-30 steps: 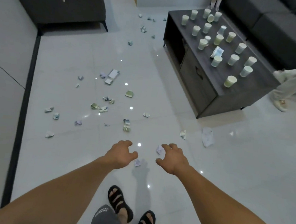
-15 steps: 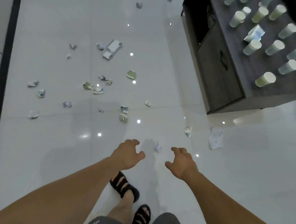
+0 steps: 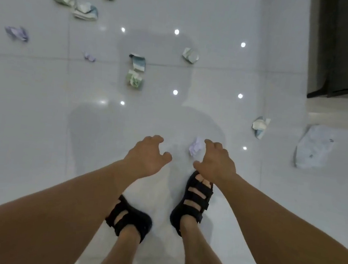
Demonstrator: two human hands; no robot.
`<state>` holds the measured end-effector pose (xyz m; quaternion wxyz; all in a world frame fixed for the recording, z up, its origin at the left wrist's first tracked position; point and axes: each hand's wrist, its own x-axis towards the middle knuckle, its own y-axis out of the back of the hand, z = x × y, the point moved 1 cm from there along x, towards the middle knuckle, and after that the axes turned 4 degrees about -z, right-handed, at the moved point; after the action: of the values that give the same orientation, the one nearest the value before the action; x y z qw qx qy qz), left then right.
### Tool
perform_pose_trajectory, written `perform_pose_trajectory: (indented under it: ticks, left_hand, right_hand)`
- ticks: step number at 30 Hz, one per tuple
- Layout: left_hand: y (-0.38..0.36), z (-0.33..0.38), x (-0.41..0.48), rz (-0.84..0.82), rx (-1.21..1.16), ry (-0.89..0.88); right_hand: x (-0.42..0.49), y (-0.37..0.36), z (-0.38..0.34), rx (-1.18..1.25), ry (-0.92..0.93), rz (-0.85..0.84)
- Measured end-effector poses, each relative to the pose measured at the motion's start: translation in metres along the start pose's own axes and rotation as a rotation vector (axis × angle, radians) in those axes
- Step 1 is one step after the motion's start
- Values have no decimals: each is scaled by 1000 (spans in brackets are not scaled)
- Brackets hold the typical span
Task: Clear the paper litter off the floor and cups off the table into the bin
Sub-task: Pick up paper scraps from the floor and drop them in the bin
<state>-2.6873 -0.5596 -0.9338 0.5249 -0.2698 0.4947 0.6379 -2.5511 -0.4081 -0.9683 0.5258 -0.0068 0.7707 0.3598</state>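
Your right hand (image 3: 214, 163) hangs loosely curled and empty just beside a crumpled lilac scrap (image 3: 196, 147); your left hand (image 3: 147, 155) is empty too. Nothing looks collected yet: paper scraps (image 3: 134, 80) litter the floor (image 3: 42, 119), and cups and bin are out of view.

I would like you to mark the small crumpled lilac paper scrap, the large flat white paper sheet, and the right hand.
small crumpled lilac paper scrap (image 3: 196, 147): head view, its middle.
large flat white paper sheet (image 3: 314, 146): head view, its middle.
right hand (image 3: 216, 163): head view, back of hand.

Crumpled paper scraps (image 3: 134, 81) lie scattered on the white tiled floor (image 3: 40, 140).
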Motion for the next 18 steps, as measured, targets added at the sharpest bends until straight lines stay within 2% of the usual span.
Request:
perform_pose_trajectory:
  ticks: [9,14,18]
  left_hand:
    - [-73,-63,127,59,-90,1]
    - [-89,-78,127,41,-155,22]
    - [-68,-62,104,50,-400,13]
  right_hand:
    - [132,-104,35,-92,11,82]
    - [134,-114,31,71,63,136]
    - [99,-90,-4,216,275,134]
